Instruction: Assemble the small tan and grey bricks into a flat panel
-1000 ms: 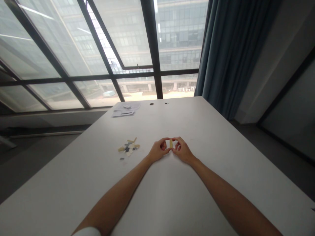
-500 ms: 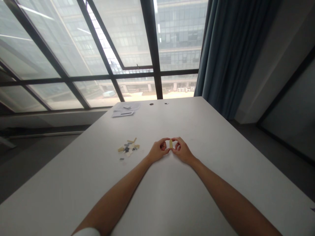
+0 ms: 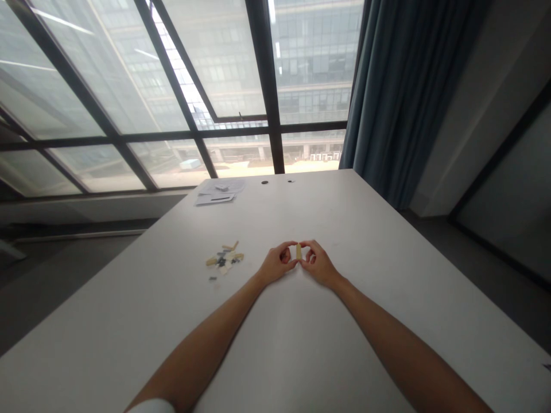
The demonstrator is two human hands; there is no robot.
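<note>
A small tan block piece point(image 3: 298, 250) is pinched between both my hands just above the white table point(image 3: 353, 229). My left hand point(image 3: 278, 264) grips it from the left with thumb and fingertips, the other fingers curled. From the right, my right hand point(image 3: 317, 263) holds the same piece in a like pinch. A little pile of tan, grey and dark small pieces point(image 3: 225, 260) lies on the table to the left of my left hand.
Papers with a small object on them point(image 3: 219, 192) lie at the table's far edge by the window, next to two dark holes point(image 3: 264, 182) in the tabletop. A blue curtain point(image 3: 400, 97) hangs at the right.
</note>
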